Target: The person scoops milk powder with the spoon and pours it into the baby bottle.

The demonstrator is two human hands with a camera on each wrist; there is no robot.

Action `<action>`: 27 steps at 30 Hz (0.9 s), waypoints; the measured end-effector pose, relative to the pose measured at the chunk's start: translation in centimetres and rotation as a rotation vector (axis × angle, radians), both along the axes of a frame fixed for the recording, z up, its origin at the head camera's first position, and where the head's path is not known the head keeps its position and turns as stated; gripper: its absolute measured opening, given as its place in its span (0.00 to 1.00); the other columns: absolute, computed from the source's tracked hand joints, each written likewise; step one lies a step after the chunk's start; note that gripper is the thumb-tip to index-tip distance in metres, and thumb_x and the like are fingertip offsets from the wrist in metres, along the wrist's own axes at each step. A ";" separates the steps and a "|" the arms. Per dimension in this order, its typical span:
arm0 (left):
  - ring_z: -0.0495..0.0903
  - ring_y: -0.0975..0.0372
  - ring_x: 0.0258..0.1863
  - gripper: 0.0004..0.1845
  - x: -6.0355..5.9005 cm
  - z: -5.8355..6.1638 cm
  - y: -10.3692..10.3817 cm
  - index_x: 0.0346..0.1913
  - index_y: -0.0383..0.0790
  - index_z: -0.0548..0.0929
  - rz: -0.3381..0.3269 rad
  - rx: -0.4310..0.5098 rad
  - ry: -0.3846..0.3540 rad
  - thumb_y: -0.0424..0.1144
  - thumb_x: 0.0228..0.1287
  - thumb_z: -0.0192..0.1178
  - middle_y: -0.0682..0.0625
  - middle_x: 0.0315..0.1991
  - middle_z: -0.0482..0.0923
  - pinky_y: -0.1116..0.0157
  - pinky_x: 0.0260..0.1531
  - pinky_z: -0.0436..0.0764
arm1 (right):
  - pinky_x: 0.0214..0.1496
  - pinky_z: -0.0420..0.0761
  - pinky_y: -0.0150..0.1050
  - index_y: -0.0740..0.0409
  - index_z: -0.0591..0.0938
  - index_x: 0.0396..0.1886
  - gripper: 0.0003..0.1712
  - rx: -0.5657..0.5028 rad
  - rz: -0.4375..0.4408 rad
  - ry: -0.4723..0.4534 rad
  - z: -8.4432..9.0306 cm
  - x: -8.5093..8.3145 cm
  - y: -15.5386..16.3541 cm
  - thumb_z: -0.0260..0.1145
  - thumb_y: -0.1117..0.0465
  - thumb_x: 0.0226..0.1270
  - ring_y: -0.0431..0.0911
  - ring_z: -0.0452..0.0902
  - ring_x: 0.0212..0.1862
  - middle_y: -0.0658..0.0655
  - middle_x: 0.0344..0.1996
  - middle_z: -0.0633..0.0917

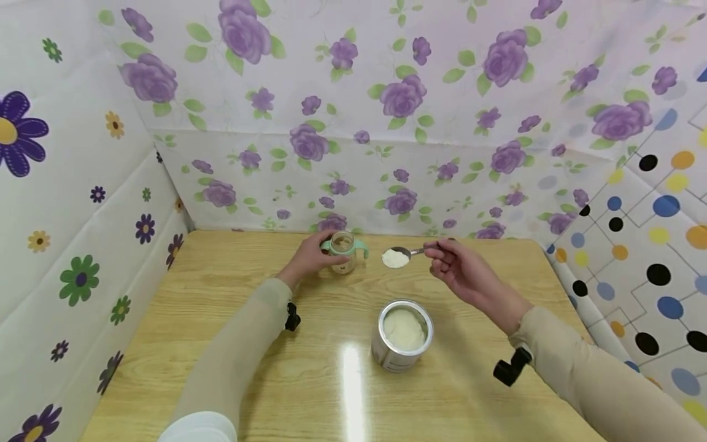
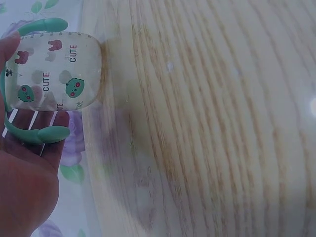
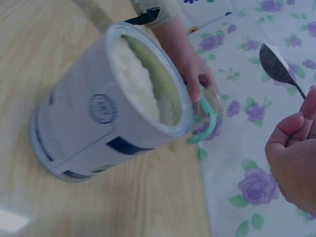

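My left hand [image 1: 310, 258] grips a clear baby bottle [image 2: 54, 74] with green handles and printed "CUTE" pictures, upright near the table's back edge. No lid shows on its mouth. To its right, my right hand [image 1: 457, 270] pinches the handle of a metal spoon [image 3: 274, 65] heaped with white powder [image 1: 395, 258]. The spoon's bowl is in the air, level and a short way from the bottle. Nearer to me stands an open can [image 1: 386, 356] with pale powder [image 1: 404, 329] inside, below and between both hands.
Everything stands on a light wood-grain table [image 1: 221, 270]. Behind it hangs a cloth with purple flowers [image 1: 309, 142], and patterned cloths close in the left and right sides. A white round-topped object [image 1: 199, 427] shows at the bottom edge, by the left sleeve.
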State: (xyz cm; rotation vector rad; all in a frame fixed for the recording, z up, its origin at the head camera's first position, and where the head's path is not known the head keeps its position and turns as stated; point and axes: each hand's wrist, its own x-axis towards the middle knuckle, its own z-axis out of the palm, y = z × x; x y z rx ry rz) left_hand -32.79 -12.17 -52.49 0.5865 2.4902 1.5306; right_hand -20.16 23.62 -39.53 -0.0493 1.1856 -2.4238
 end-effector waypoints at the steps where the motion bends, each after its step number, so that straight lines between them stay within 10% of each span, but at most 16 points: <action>1: 0.81 0.49 0.61 0.40 0.0 0.0 0.0 0.76 0.46 0.75 -0.005 0.001 0.000 0.44 0.63 0.81 0.43 0.64 0.80 0.48 0.62 0.81 | 0.42 0.82 0.34 0.63 0.89 0.47 0.25 0.010 -0.004 -0.006 0.2 -0.6 -0.4 0.45 0.59 0.92 0.41 0.85 0.34 0.55 0.35 0.93; 27: 0.82 0.52 0.58 0.39 0.2 0.3 0.1 0.74 0.47 0.77 0.013 -0.031 0.022 0.44 0.61 0.81 0.46 0.61 0.82 0.51 0.61 0.82 | 0.36 0.79 0.30 0.66 0.85 0.50 0.21 0.296 -0.030 0.025 -2.8 -11.7 -7.6 0.48 0.59 0.91 0.38 0.83 0.32 0.50 0.31 0.92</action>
